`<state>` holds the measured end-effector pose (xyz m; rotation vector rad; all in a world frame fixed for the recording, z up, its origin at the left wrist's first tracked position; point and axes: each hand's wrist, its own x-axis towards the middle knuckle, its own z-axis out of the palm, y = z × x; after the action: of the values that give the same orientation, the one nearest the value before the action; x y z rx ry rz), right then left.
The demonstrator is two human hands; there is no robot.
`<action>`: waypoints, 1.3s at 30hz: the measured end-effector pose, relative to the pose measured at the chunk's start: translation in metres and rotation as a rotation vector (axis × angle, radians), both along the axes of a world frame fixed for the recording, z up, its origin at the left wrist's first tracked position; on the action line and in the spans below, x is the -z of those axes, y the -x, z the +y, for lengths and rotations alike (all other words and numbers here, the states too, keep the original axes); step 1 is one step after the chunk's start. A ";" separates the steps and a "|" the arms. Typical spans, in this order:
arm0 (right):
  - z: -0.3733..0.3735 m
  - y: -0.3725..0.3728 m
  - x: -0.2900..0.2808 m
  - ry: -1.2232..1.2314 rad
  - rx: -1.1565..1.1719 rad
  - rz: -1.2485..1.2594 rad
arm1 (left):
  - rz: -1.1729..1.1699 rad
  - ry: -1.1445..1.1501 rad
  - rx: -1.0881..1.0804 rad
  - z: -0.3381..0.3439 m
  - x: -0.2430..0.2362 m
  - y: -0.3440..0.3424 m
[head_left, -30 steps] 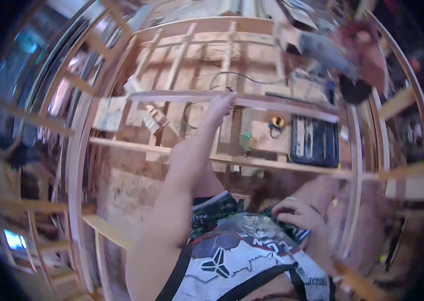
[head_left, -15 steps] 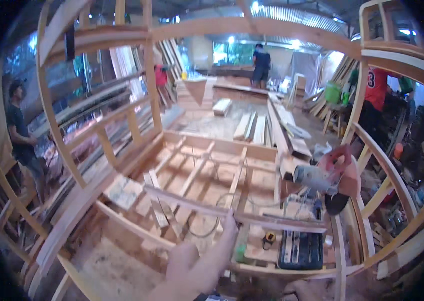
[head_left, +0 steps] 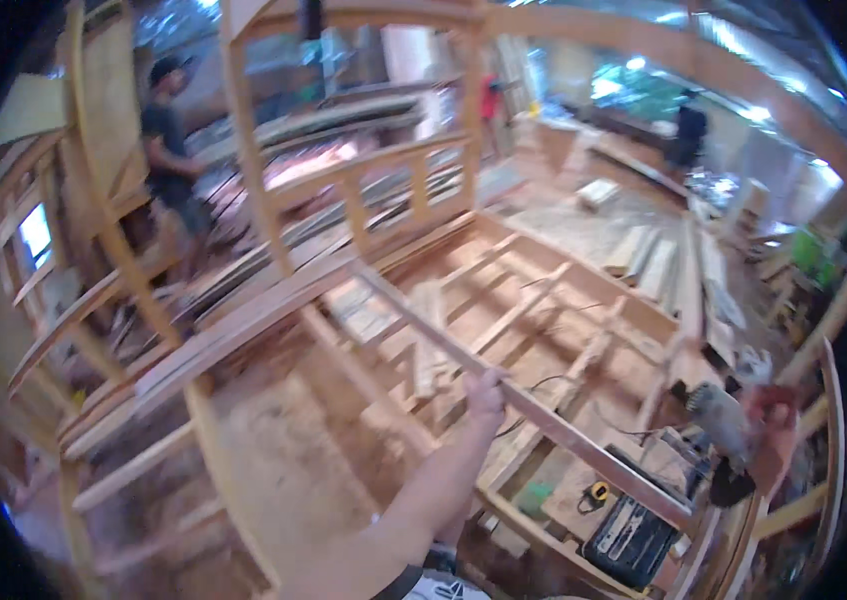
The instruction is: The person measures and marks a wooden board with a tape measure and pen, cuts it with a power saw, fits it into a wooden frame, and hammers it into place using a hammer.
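Across a big, pale wooden frame (head_left: 585,290) with straight slats, a bare left hand (head_left: 486,393) gripped a long, flat, brown wooden strip (head_left: 583,447).
At the left, the strip's far end came close to the long side rail (head_left: 253,312); I could not tell if they touched. In the middle, the hand was closed around the strip. Only one hand held it, so a loose grip could have let it tip or slide, and rough wood could have given a splinter. Farther right, a slipping strip could have bumped the small yellow-and-black tape measure (head_left: 598,492), the boxy black case (head_left: 628,540) or the grey-and-red power tool (head_left: 718,420). The right hand was out of sight.
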<state>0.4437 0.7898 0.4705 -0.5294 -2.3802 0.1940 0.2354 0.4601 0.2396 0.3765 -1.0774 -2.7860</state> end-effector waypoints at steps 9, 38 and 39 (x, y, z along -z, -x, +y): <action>-0.012 -0.047 0.003 0.150 -0.016 -0.204 | -0.183 0.208 0.040 -0.059 -0.030 -0.067; -0.481 0.349 -0.285 0.754 -0.791 -0.197 | -0.763 0.351 0.593 -0.342 -0.108 0.039; -0.510 0.376 -0.286 0.797 -0.938 -0.098 | -0.690 0.262 0.665 -0.378 -0.085 0.058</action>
<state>0.0682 0.2793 0.7566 0.3077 -2.3955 1.5813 0.1775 0.0819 0.3243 1.1945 -2.0039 -3.0430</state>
